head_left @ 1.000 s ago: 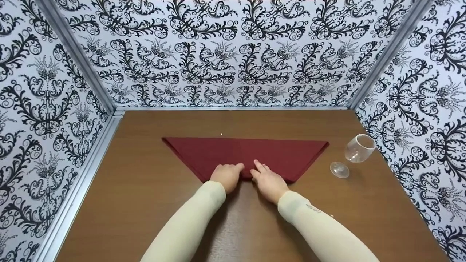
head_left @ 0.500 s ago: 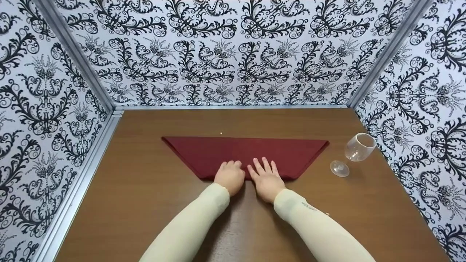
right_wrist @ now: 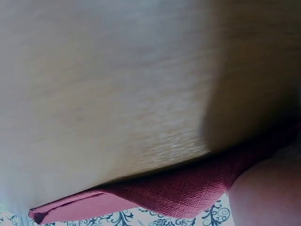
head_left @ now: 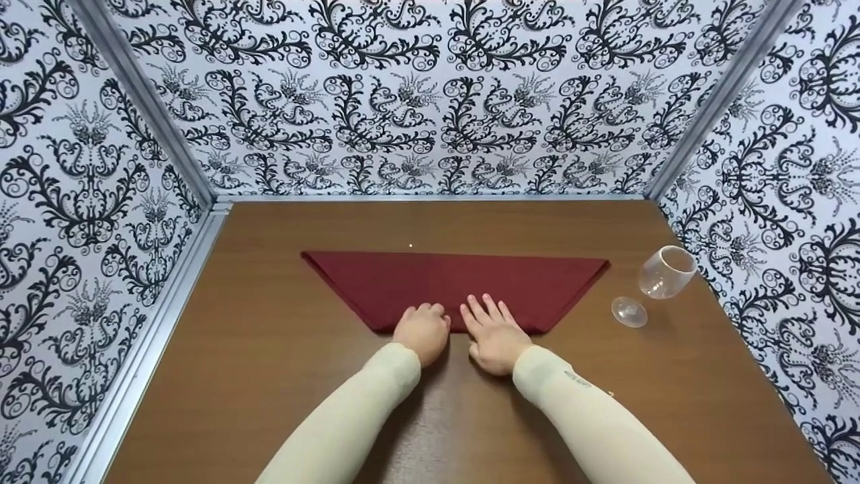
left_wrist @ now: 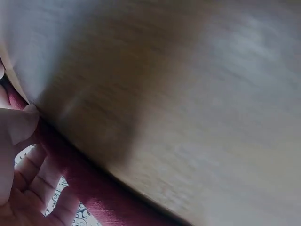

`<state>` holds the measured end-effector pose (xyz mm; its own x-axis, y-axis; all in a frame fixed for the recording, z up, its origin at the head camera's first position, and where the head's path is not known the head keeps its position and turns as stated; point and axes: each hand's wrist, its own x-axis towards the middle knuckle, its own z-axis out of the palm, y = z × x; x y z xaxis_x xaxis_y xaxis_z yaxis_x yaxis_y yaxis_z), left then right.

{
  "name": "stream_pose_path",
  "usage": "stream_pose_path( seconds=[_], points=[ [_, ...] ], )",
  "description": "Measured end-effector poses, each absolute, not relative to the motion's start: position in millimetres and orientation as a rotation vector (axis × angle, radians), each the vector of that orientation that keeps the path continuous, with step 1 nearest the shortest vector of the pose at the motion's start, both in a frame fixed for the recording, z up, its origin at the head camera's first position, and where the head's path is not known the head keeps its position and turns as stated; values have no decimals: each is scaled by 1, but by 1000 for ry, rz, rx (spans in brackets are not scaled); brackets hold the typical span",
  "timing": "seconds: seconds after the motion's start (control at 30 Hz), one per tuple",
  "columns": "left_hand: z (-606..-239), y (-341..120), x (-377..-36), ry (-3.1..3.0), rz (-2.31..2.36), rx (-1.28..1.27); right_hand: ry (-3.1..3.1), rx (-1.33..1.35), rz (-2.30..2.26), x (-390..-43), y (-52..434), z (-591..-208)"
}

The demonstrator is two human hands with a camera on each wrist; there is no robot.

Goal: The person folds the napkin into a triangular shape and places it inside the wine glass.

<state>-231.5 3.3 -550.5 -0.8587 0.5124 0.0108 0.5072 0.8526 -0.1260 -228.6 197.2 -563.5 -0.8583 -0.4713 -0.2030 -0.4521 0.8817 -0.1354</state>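
A dark red cloth napkin (head_left: 430,279), folded into a trapezoid with its long side away from me, lies flat on the wooden table. At the middle of its short near edge, my left hand (head_left: 423,334) grips the fold with bent fingers; the left wrist view shows the thumb (left_wrist: 21,125) on the rolled edge. Close beside it, my right hand (head_left: 498,343) rests palm down with straight, spread fingers on the cloth. In the right wrist view the napkin's near edge (right_wrist: 188,193) rises in a soft roll, and only part of that hand shows.
A clear stemmed glass (head_left: 666,272) stands on the table to the right of the napkin, its foot (head_left: 629,312) toward me. Patterned wall panels (head_left: 430,101) with metal rails border the wooden table (head_left: 235,376) at the back and sides.
My right hand has flattened and spread its fingers on the napkin. The left hand has shifted slightly, its fingers now bent over the near edge. Napkin and glass stay in place.
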Motion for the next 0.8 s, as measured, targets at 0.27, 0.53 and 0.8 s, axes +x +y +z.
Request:
stream_pose_path(
  seconds=[0.27,0.53,0.8],
  points=[
    [-555,2,-238,-3006,108,-773,2846,-732,-109,-227,198,-563],
    [-561,3,-237,-2939,29,-723,2933,-792,-17,-227,200,-574],
    [-559,2,-230,-2905,152,-796,2963,-773,72,-210,194,-563]
  ],
)
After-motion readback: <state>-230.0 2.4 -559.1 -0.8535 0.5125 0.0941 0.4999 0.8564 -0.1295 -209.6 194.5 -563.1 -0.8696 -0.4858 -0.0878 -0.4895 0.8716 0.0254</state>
